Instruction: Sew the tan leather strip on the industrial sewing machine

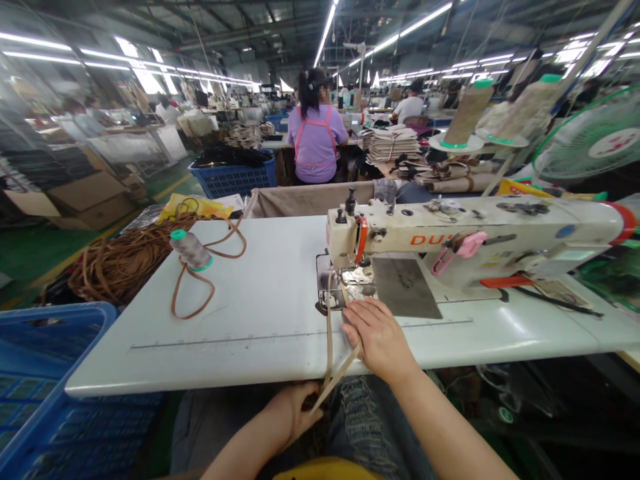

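Observation:
A narrow tan strap (329, 333) runs from under the presser foot of the sewing machine (425, 230) down over the table's front edge. Another stretch of it slants between my two hands. My right hand (377, 337) lies just in front of the needle plate, fingers together and pointing at it, with the strap held under the thumb and fingers. Below the table edge, over my lap, my left hand (295, 410) is closed on the strap, its thumb and fingers curled around it. Part of the left fingers is hidden behind the strap.
A thread cone (191, 250) stands at the table's left, beside a loop of brown strap (193, 293). More brown straps (125, 263) lie heaped past the left edge. A blue basket (65, 313) sits at lower left. A fan (595, 137) is at right. A co-worker (316, 140) sits ahead.

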`<state>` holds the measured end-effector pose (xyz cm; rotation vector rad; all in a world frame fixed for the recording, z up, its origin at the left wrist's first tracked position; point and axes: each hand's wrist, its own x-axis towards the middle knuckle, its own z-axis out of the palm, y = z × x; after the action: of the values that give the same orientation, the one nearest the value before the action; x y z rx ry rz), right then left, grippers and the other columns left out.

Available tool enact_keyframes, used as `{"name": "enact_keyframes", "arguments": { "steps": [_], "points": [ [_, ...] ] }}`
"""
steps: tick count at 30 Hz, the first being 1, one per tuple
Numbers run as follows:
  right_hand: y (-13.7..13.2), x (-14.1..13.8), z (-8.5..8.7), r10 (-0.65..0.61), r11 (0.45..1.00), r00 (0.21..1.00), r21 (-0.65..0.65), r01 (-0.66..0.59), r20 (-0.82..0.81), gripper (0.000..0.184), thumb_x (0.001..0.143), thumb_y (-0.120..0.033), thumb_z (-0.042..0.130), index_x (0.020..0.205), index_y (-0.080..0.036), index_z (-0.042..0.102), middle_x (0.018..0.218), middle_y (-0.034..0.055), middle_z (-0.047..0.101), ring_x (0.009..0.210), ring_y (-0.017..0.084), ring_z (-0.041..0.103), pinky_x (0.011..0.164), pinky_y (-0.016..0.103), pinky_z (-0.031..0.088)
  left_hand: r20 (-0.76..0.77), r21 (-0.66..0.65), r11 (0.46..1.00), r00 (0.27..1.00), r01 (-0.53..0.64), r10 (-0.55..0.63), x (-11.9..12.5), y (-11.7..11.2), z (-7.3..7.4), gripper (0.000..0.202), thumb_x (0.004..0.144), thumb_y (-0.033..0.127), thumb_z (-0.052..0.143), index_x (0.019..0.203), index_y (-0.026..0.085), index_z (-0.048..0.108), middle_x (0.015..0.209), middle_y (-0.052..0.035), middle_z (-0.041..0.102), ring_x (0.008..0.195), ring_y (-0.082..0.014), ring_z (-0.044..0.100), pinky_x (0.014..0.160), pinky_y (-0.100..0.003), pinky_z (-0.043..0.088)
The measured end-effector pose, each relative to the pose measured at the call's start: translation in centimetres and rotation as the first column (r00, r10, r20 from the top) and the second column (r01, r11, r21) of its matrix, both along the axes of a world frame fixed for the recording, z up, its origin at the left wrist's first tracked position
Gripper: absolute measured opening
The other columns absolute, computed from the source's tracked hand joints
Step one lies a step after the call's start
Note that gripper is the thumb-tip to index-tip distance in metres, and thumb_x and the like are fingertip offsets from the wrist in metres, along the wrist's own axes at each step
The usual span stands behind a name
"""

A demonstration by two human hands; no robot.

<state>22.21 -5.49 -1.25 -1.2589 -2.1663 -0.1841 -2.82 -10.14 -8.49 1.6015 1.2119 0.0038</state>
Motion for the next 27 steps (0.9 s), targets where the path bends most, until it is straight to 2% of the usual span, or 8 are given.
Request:
{"name": "enact_keyframes", "arguments": {
  "steps": [2, 4, 5, 7, 11, 17, 22, 27],
  "points": [
    [0.0, 0.0, -0.1, 0.003, 1.000, 1.000, 0.001, -0.003, 0.005, 0.028, 0.109, -0.031, 0.052, 0.119, -0.017, 0.074, 0.122, 0.0107, 0.077, 0.115, 0.026, 0.070, 0.114, 0.049, 0.049, 0.152, -0.038, 0.998, 0.987, -0.047, 0.052, 0.3, 0.0, 0.5, 0.056, 0.080, 0.041, 0.072, 0.131, 0.020, 0.074, 0.124, -0.0060, 0.078, 0.118, -0.0305, 0.068, 0.109, -0.037, 0.046],
    [0.0, 0.0, -0.1, 0.005, 1.000, 1.000, 0.002, -0.005, 0.013, 0.029, 0.109, -0.031, 0.052, 0.119, -0.016, 0.073, 0.124, 0.0112, 0.077, 0.115, 0.026, 0.070, 0.114, 0.050, 0.049, 0.265, -0.078, 0.995, 0.960, -0.069, 0.087, 0.5, 0.0, 0.7, 0.052, 0.084, 0.051, 0.068, 0.121, 0.016, 0.078, 0.118, -0.0069, 0.080, 0.113, -0.0297, 0.069, 0.106, -0.036, 0.048],
    [0.0, 0.0, -0.1, 0.004, 1.000, 1.000, 0.002, -0.004, 0.015, 0.029, 0.109, -0.031, 0.052, 0.119, -0.016, 0.073, 0.124, 0.0114, 0.076, 0.115, 0.026, 0.070, 0.114, 0.050, 0.049, 0.271, -0.088, 0.994, 0.958, -0.069, 0.091, 0.6, 0.0, 0.6, 0.052, 0.084, 0.055, 0.066, 0.113, 0.014, 0.080, 0.112, -0.0081, 0.080, 0.109, -0.0296, 0.069, 0.101, -0.036, 0.050],
    [0.0, 0.0, -0.1, 0.004, 1.000, 1.000, 0.000, -0.004, 0.016, 0.029, 0.109, -0.031, 0.052, 0.119, -0.016, 0.073, 0.123, 0.0114, 0.077, 0.115, 0.026, 0.070, 0.114, 0.049, 0.048, 0.210, -0.086, 0.994, 0.974, -0.068, 0.085, 0.7, 0.1, -0.1, 0.052, 0.082, 0.060, 0.066, 0.100, 0.013, 0.081, 0.100, -0.0091, 0.080, 0.098, -0.0289, 0.070, 0.093, -0.035, 0.051],
    [0.0, 0.1, 0.0, 0.003, 1.000, 1.000, -0.002, -0.003, 0.015, 0.028, 0.109, -0.031, 0.052, 0.118, -0.016, 0.074, 0.122, 0.0108, 0.077, 0.115, 0.026, 0.070, 0.114, 0.049, 0.048, 0.120, -0.056, 0.994, 0.988, -0.089, 0.095, 0.5, 0.1, -1.5, 0.044, 0.077, 0.057, 0.071, 0.089, 0.016, 0.080, 0.086, -0.0052, 0.075, 0.089, -0.0262, 0.065, 0.086, -0.033, 0.050],
    [0.0, 0.1, -0.1, 0.009, 1.000, 1.000, 0.002, -0.009, 0.015, 0.029, 0.108, -0.031, 0.053, 0.119, -0.014, 0.073, 0.125, 0.0119, 0.076, 0.116, 0.026, 0.069, 0.115, 0.049, 0.047, 0.086, -0.040, 0.989, 0.986, -0.143, 0.146, 0.2, -0.1, -2.0, 0.041, 0.076, 0.057, 0.071, 0.083, 0.017, 0.078, 0.074, -0.0029, 0.067, 0.075, -0.0230, 0.059, 0.076, -0.034, 0.047],
    [0.0, 0.1, -0.1, 0.006, 1.000, 1.000, 0.002, -0.007, 0.004, 0.029, 0.109, -0.031, 0.052, 0.119, -0.014, 0.073, 0.123, 0.0119, 0.076, 0.116, 0.026, 0.069, 0.115, 0.049, 0.047, 0.084, -0.056, 0.991, 0.988, -0.123, 0.128, 0.3, -0.2, -2.0, 0.041, 0.076, 0.053, 0.070, 0.085, 0.014, 0.078, 0.074, -0.0044, 0.065, 0.074, -0.0222, 0.056, 0.070, -0.034, 0.046],
    [0.0, 0.1, -0.1, 0.004, 1.000, 1.000, 0.009, -0.005, 0.007, 0.028, 0.109, -0.031, 0.052, 0.118, -0.015, 0.073, 0.122, 0.0110, 0.077, 0.115, 0.026, 0.069, 0.115, 0.049, 0.048, 0.076, -0.065, 0.993, 0.992, -0.100, 0.104, 0.3, 0.0, -1.8, 0.035, 0.075, 0.048, 0.072, 0.082, 0.015, 0.078, 0.079, -0.0046, 0.069, 0.083, -0.0255, 0.060, 0.075, -0.034, 0.048]
  ]
}}
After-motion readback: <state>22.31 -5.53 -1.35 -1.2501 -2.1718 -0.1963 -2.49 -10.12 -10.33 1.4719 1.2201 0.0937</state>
